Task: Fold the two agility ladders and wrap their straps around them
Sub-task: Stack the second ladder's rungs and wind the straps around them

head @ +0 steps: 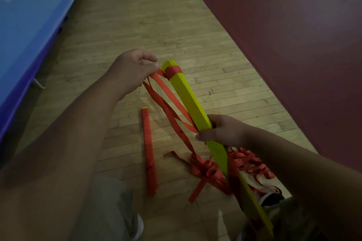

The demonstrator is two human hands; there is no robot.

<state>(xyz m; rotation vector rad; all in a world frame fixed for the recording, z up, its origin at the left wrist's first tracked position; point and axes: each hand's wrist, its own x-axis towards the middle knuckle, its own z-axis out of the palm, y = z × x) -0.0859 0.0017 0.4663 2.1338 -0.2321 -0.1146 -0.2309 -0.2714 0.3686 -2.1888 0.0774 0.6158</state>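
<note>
A stack of yellow ladder rungs [188, 94] slants from upper centre down to the lower right. My right hand [221, 129] grips the stack around its middle. A red strap [172, 69] is wound a few turns around the far end. My left hand [133, 70] pinches that strap just left of the wound end, and loose loops of red strap [168, 107] hang down to a tangled pile [211, 168] on the floor. A second ladder bundle [149, 152], wrapped along its length in red strap, lies on the floor below my left hand.
The wooden floor [137, 25] runs between a blue mat [25, 25] on the left and a dark red surface [293, 45] on the right. My legs and shoes [272, 197] show at the bottom edge.
</note>
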